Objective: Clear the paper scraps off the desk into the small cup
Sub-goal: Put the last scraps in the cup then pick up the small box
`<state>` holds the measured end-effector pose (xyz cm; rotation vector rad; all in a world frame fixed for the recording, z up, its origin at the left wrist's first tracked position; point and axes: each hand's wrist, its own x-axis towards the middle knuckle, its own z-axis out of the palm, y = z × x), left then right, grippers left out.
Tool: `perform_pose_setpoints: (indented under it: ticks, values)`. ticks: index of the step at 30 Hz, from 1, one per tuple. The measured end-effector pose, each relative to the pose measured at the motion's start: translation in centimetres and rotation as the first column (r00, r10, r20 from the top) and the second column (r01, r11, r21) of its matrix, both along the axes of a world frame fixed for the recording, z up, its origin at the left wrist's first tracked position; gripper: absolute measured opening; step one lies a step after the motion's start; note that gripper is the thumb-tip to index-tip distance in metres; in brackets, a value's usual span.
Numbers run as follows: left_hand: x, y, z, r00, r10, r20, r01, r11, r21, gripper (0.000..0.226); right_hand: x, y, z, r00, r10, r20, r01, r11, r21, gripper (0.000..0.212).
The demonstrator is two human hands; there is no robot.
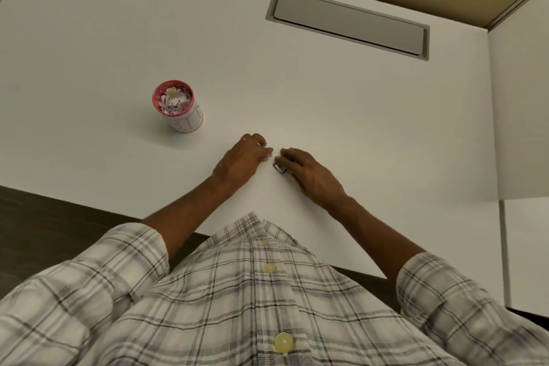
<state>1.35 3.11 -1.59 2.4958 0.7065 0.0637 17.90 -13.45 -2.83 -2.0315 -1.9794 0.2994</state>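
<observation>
A small cup (177, 110) with a pink rim and white side stands on the white desk (326, 116), left of centre, filled with paper scraps (173, 101). Both my hands rest on the desk near its front edge, almost fingertip to fingertip. My left hand (243, 157) lies with fingers curled inward; nothing shows in it. My right hand (306, 172) pinches a small paper scrap (279, 168) against the desk with thumb and fingers. The cup is about a hand's length to the left of and beyond my left hand.
A long grey cable hatch (347, 22) is set into the desk at the back right. A white partition (517, 116) walls the right side. The desk's front edge runs just below my forearms, with dark floor (44, 223) beyond.
</observation>
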Motion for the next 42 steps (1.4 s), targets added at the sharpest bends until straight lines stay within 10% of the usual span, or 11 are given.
perform_pose_setpoints:
  ticks: [6,14,25,29,42]
  values:
    - [0.0,-0.1,0.3,0.996,-0.072,-0.046,0.078,0.986,0.149,0.022,0.9,1.2,0.4,0.982,0.028,0.188,-0.041,0.997,0.067,0.034]
    - [0.2,0.1,0.5,0.999,-0.046,0.008,0.045,0.992,0.122,0.021,3.8,-2.4,2.1,0.848,-0.489,-0.203,0.508,0.859,0.053,0.031]
    - [1.5,0.0,0.8,0.991,0.075,0.108,-0.051,0.976,-0.212,0.022,1.0,-5.2,1.2,0.926,-0.374,0.056,0.371,0.927,0.062,0.035]
    - [2.6,-0.1,-0.1,0.995,0.011,-0.1,-0.031,0.977,-0.209,0.028,-0.1,-4.4,1.0,0.909,-0.411,0.063,0.408,0.911,0.06,0.034]
    - [1.9,-0.6,0.0,0.995,-0.08,0.057,0.08,0.997,0.003,0.019,-1.5,-2.4,0.9,0.843,-0.533,-0.067,0.538,0.839,0.088,0.011]
